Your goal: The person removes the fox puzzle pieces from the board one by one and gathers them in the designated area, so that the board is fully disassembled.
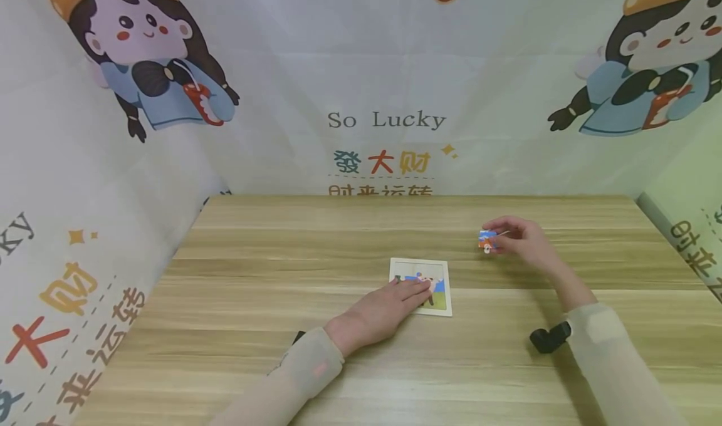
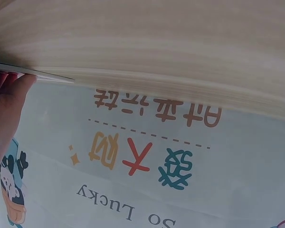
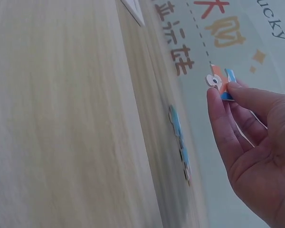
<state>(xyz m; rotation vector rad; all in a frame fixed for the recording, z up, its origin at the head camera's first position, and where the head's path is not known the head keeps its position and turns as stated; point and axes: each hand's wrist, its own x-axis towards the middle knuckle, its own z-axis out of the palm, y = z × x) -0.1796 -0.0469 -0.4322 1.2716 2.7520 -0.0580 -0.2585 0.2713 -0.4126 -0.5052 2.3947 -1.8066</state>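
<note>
A white-framed jigsaw puzzle [image 1: 440, 297] lies on the wooden table, a partly visible picture inside it. My left hand [image 1: 380, 310] rests flat across its left and middle part, fingers extended and hiding some of the picture. To the right, my right hand [image 1: 524, 244] pinches a small jigsaw piece [image 1: 486, 240] between thumb and fingers, held above the table. In the right wrist view the piece [image 3: 221, 81] shows orange and blue with a round white knob. Several blue-edged pieces [image 3: 176, 123] lie on the table near that hand, seen almost edge-on.
The wooden table [image 1: 254, 275] reaches back to a white printed cloth [image 1: 383, 88] with cartoon figures and lettering, which also hangs along the left side. A black wrist-worn device [image 1: 549, 338] sits at the right sleeve.
</note>
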